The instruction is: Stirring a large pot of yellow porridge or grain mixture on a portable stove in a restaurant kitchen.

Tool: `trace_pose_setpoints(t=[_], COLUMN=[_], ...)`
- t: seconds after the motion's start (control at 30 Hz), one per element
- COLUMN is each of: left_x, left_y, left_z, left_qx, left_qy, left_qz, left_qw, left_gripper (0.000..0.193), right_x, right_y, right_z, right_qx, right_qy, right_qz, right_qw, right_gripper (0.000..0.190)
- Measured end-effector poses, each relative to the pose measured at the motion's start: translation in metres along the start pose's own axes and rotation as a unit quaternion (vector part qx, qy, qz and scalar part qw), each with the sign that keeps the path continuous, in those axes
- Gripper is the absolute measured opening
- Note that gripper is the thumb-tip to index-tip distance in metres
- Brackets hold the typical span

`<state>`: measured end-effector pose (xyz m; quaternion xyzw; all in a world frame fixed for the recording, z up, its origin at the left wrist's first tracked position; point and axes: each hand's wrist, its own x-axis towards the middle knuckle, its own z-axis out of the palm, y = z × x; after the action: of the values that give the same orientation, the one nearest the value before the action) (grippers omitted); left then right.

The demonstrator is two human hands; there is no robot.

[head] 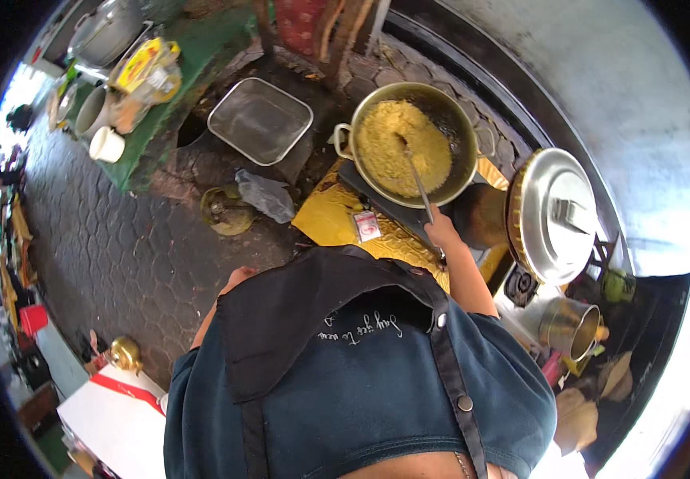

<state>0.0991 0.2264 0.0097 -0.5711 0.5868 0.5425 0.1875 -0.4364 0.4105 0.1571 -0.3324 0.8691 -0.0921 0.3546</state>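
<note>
My right hand [442, 227] grips the handle of a long metal cooking utensil [418, 176]. The utensil's head is sunk in a yellow, crumbly food mass [390, 149], so its shape is hidden. That food fills much of a wide two-handled metal pot [471, 170], with dark liquid showing along the pot's right side. Down at my left side, my left hand [241, 275] is partly covered by the black apron [297, 305]; its fingers are hard to make out. Left of the pot sits a rectangular metal tray [261, 120] that looks like mesh.
Gold foil-like sheeting [327, 209] carries a small red-and-white packet [367, 226]. A metal lid [560, 215] rests at the right near a gas burner [520, 286] and a metal pot [569, 329]. A green-covered table [195, 60] holds containers. Grey wall [614, 90] bounds the right.
</note>
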Motion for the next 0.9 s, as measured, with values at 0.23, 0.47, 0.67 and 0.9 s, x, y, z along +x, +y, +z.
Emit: trace_pose_setpoints(t=[0.23, 0.47, 0.67, 0.9], left_x=[0.058, 0.024, 0.013, -0.005], left_y=[-0.114, 0.012, -0.003, 0.042], left_z=[0.001, 0.007, -0.002, -0.008], left_qx=[-0.066, -0.09, 0.027, 0.099], left_qy=[0.026, 0.029, 0.069, 0.042], left_qz=[-0.089, -0.013, -0.024, -0.038], left_qw=[0.994, 0.995, 0.997, 0.993], left_gripper=[0.032, 0.034, 0.034, 0.037], right_x=[-0.054, 0.003, 0.019, -0.006], right_y=[-0.017, -0.004, -0.016, -0.012], right_z=[-0.055, -0.038, -0.036, -0.06], right_qx=[-0.103, -0.029, 0.147, -0.062], right_qy=[-0.023, 0.146, -0.018, 0.149], right_qz=[0.024, 0.156, 0.136, 0.058], right_qw=[0.994, 0.977, 0.98, 0.985], right_gripper=[0.062, 0.055, 0.057, 0.057])
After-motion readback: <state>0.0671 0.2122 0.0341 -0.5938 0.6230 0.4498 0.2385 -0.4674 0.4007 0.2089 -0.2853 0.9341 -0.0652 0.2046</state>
